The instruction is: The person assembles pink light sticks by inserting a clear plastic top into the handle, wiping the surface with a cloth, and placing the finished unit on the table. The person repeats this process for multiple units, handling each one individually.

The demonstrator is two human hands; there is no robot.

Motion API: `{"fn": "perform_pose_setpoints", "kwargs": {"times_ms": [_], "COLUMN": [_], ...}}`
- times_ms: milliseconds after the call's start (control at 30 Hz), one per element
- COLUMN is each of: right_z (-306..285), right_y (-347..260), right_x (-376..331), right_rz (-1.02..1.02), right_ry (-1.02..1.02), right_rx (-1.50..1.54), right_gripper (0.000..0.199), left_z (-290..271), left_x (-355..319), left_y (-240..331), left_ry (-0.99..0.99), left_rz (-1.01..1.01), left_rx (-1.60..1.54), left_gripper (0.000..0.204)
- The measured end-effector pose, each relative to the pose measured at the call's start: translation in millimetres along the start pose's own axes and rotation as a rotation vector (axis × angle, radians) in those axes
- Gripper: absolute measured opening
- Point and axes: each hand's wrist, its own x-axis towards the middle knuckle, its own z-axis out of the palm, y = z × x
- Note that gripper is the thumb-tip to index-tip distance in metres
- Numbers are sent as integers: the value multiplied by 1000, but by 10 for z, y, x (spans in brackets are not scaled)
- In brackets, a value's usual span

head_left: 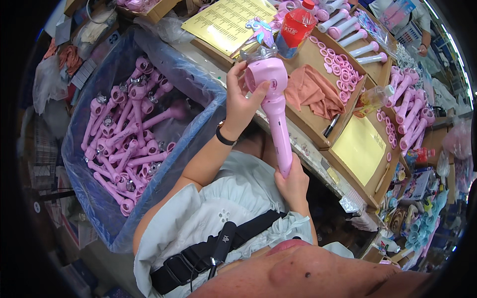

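Pink plastic wand point(278, 119), our left hand point(244, 102) pinching its rounded head point(269, 70), our right hand point(294, 185) clasping the smooth handle point(283, 151) below

My bench point(298, 141): pale, worn speckled edge, slants across in front of me. Directly on it I've got brown cardboard trays: middle tray point(309, 120) with peach cloth, right tray point(348, 178) edge to edge with it, yellow paper inside, left tray point(212, 52) farther off; crumpled clear plastic point(351, 202) by the edge

Red-capped bottle point(296, 31), crumpled salmon cloth point(315, 92), black pen point(331, 125) near yellow sheet point(360, 149)
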Motion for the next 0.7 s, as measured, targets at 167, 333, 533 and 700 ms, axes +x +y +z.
{"fn": "perform_pose_setpoints", "kwargs": {"times_ms": [167,333,533,700], "right_z": [-20,-32,-74,-72], "right_y": [-1,36,102,94], "right_x": [-17,2,11,14], "right_rz": [-8,-73,-110,-110], "right_ry": [39,74,9,37], "right_rx": [-54,-90,-124,-140], "right_gripper": [45,46,61,61], "left_z": [-31,-75,-111,-96], "left_x": [7,19,37,24], "left_y": [4,-19,-31,-80], "left_ry": [-34,-39,-72,-50], "left_rz": [-97,-101,-71,-77], "left_rx": [93,16,13,-3], "left_gripper": [64,59,59,59]}}
